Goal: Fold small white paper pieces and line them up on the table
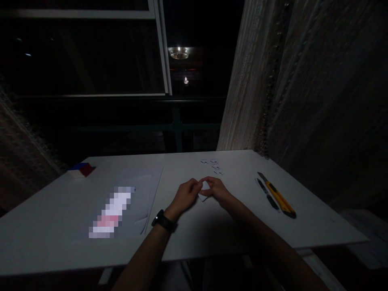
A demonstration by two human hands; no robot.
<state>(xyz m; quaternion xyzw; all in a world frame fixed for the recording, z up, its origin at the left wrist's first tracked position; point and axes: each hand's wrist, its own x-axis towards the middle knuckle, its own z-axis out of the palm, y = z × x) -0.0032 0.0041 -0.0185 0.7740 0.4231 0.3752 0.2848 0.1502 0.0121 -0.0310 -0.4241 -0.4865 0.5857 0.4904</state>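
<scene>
Close together over the middle of the white table [236, 230], both hands grip one small white piece of paper [205, 193]. My left hand [187, 196], with a black watch on its wrist, pinches the paper's left side. My right hand [217, 189] has its thumb and fingers closed round the right side. Part of the paper is hidden by the fingers. Beyond the hands lie several small white paper pieces [214, 166] with dark marks too small to make out.
On the right are a yellow utility knife [280, 198], its blade showing, and a black pen-like tool [267, 194] beside it. Paper sheets [142, 198], partly blurred out, lie at left. A colored cube [80, 170] stands near the far left edge. Curtains [242, 81] hang behind.
</scene>
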